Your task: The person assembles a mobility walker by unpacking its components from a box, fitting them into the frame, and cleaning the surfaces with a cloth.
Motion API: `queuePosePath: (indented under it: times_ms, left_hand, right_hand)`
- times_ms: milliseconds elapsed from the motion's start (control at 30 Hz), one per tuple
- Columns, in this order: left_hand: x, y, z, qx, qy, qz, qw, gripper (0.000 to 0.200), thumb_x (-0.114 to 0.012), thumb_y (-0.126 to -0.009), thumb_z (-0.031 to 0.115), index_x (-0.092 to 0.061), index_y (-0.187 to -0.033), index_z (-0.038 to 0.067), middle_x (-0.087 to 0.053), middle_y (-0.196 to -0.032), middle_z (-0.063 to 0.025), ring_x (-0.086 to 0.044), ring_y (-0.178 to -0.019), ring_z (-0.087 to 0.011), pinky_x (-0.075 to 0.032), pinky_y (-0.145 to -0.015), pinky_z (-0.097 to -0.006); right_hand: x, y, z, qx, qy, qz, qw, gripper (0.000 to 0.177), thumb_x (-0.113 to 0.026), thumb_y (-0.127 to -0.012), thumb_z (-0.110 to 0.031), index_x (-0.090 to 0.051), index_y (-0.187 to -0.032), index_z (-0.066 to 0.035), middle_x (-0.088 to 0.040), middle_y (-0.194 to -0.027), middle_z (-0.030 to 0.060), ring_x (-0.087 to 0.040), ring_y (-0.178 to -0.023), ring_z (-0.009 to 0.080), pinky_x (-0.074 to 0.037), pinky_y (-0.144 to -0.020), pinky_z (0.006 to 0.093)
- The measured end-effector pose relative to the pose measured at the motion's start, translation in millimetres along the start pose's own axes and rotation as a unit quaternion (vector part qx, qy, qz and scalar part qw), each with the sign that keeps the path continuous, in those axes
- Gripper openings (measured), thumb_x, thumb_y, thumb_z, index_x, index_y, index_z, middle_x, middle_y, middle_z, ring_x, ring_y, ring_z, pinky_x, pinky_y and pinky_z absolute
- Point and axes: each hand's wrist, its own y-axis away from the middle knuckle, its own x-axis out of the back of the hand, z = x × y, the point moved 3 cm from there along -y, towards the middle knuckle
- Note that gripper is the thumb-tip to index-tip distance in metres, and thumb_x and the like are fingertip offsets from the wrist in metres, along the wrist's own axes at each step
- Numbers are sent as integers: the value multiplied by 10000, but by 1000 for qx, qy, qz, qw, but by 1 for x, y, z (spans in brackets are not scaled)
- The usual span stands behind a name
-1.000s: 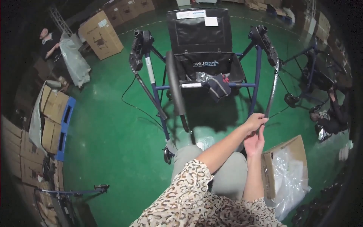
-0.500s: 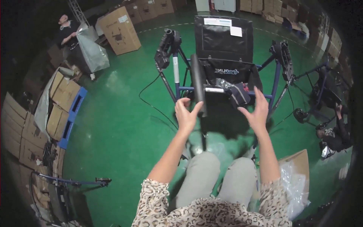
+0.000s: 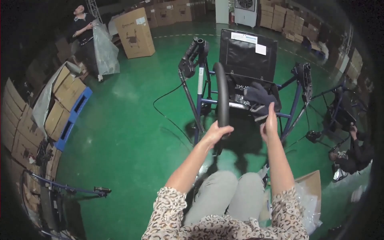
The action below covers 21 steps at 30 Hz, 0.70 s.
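My left hand (image 3: 216, 133) is wrapped round the lower end of a curved black foam-padded bar (image 3: 222, 96), which stands almost upright in front of me. My right hand (image 3: 270, 125) is raised on the other side, with a dark blue cloth bundle (image 3: 261, 100), pale-striped at its lower edge, against its fingers and palm. Behind the bundle is the black bag (image 3: 272, 89) of a blue-framed rollator (image 3: 294, 105), its black lid (image 3: 248, 54) standing up with white labels on it. Clear plastic-wrapped items show inside the bag.
Cartons on a blue pallet (image 3: 73, 120) stand at the left, with another blue frame (image 3: 72, 190) below. A person (image 3: 84, 30) holds plastic sheeting at the back left. Another person (image 3: 356, 150) works by a second rollator at the right. An open carton (image 3: 310, 184) with plastic is beside my right knee.
My left hand has closed round the padded bar, which has turned so its curve shows. The blue bundle has shifted and changed shape beside my right hand. The view has shifted a little.
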Motion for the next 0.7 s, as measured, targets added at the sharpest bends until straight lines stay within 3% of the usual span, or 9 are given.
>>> queuePosePath:
  times_ms: [33,100,167,200,300,367,467,567,700]
  left_hand:
    - [-3,12,-3,-9,-17,10,1000,291,-710,-801,171,-599,-1041,48,-639,-839,-61,-587,-732,-137,-463,-707,-255]
    - [-14,31,-9,-104,-56,49,992,261,-677,-786,162,-591,-1007,51,-619,-792,-58,-569,-684,-161,-457,-621,-279]
    - [-23,55,-19,-140,-98,61,983,263,-666,-775,145,-589,-1006,47,-616,-783,-59,-561,-672,-169,-454,-593,-290]
    - [-27,67,-23,-149,-128,62,979,275,-665,-768,132,-590,-1016,41,-620,-789,-60,-559,-676,-169,-454,-593,-293]
    - [-27,94,-22,-190,-220,74,954,317,-663,-747,92,-591,-1048,25,-632,-809,-63,-552,-687,-169,-452,-595,-301]
    - [-20,116,-23,-211,-280,85,933,347,-662,-733,65,-592,-1069,15,-641,-822,-65,-548,-695,-170,-451,-597,-307]
    - [-4,152,-10,-205,-294,31,933,329,-663,-744,78,-598,-1063,26,-641,-814,-66,-548,-686,-178,-454,-605,-318]
    - [9,182,2,-174,-288,-41,941,316,-667,-752,93,-602,-1056,37,-642,-807,-67,-550,-683,-187,-457,-615,-326]
    - [29,213,15,18,-167,-199,965,321,-685,-741,128,-602,-1040,46,-647,-796,-75,-567,-715,-198,-461,-650,-323]
  right_hand:
    - [-15,36,-8,-54,-108,-31,992,559,-388,-1012,-499,-645,-1111,-12,-687,-1003,92,-619,-871,163,-479,-819,307]
    - [-39,72,29,-33,-68,-127,989,487,-459,-1000,-402,-559,-1248,5,-677,-1035,113,-624,-884,181,-478,-836,307]
    - [-77,106,55,155,76,-106,979,551,-555,-949,-251,-386,-1395,25,-635,-1138,142,-613,-937,205,-456,-880,349]
    - [-79,111,50,408,342,56,845,644,-624,-893,-158,-298,-1438,-50,-649,-1063,122,-634,-852,180,-498,-803,323]
    - [-91,106,3,172,106,-84,976,597,-655,-857,-139,-378,-1360,22,-630,-1033,142,-620,-780,195,-501,-719,327]
    - [-97,88,-15,161,24,-121,979,496,-697,-821,-113,-476,-1250,3,-640,-955,109,-613,-722,174,-498,-642,290]
    - [-100,62,-39,25,-74,-163,983,352,-727,-800,-139,-571,-1099,-36,-653,-892,73,-612,-714,160,-493,-636,278]
    - [-107,39,-40,-101,-247,-288,920,295,-666,-854,-346,-602,-988,-90,-626,-803,41,-572,-636,155,-483,-601,306]
    - [-114,51,-66,-62,-551,-471,686,332,-620,-858,-437,-641,-935,-115,-649,-817,43,-600,-663,158,-494,-626,312]
